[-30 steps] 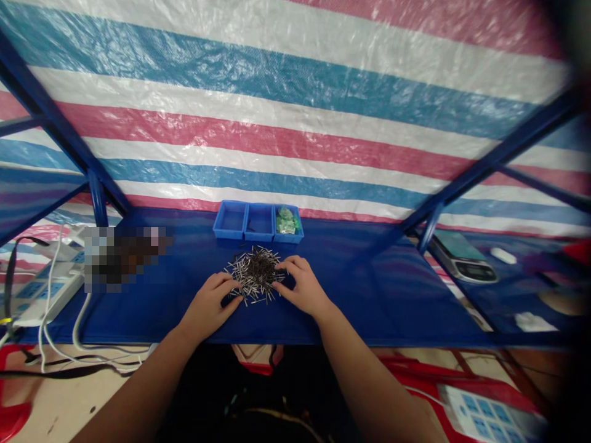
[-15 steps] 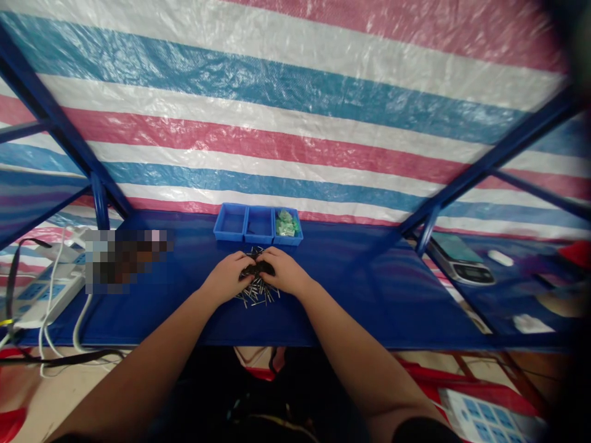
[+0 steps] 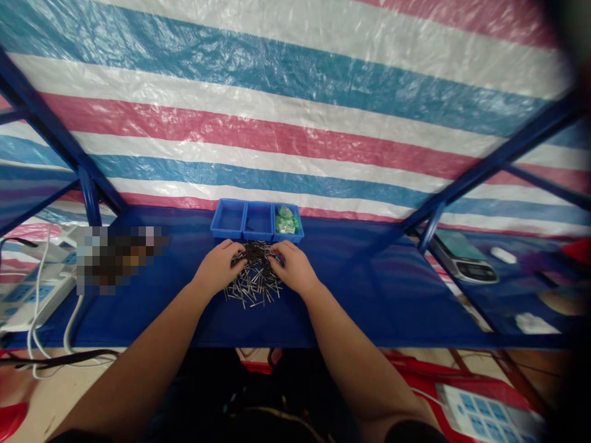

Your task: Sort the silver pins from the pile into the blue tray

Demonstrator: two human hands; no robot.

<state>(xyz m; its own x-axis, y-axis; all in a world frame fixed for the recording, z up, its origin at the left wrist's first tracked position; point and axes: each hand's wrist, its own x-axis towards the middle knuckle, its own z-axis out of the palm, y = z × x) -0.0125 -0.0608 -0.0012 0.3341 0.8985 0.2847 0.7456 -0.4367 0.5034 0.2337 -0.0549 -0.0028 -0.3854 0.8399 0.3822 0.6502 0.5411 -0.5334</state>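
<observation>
A loose pile of thin, nail-like metal pieces, dark and silvery, lies on the blue table. At its left edge is my left hand, thumb and fingers apart and curved against the pieces. My right hand rests at the right edge in the same way, with its thumb pointing inward. Some fingertips are hidden among the pieces, and neither hand visibly lifts any. Just behind the pile stands a blue three-compartment tray. Its right compartment holds green-tinted clear plastic bags.
On the left are a white power strip with cables and a pixelated patch. A digital scale sits beyond the right frame post. Striped plastic sheeting hangs behind the blue table.
My hands have moved apart, the left one leftward and the right one slightly rightward. More of the metal pile shows between them, spread wider. The view has shifted slightly.
</observation>
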